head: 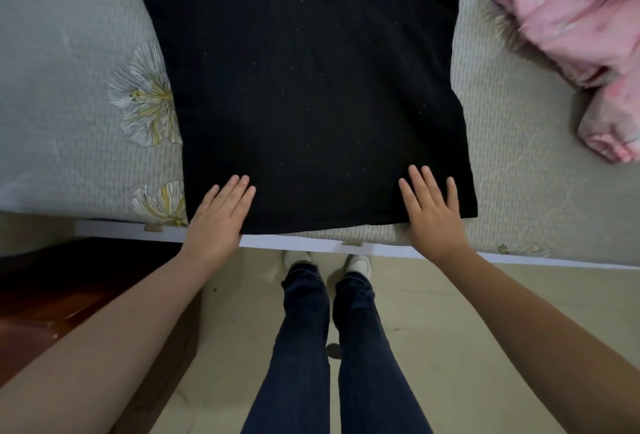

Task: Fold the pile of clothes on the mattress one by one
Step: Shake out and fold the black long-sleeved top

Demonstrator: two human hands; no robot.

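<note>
The left hand (219, 217) is lying flat, fingers spread wide, pressing the near left corner of the black garment (311, 87), while the right hand (433, 211) is lying equally flat and wide on its near right corner. The garment is lying smooth on the floral mattress (69, 87), its hem just beside the near edge. A pink garment (581, 28) is lying crumpled far right, well apart

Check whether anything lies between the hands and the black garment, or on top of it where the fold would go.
Nothing visible. The left hand and right hand lie flat on the black garment at its near hem. Its surface is bare; the pink clothing lies apart, at the right.
</note>
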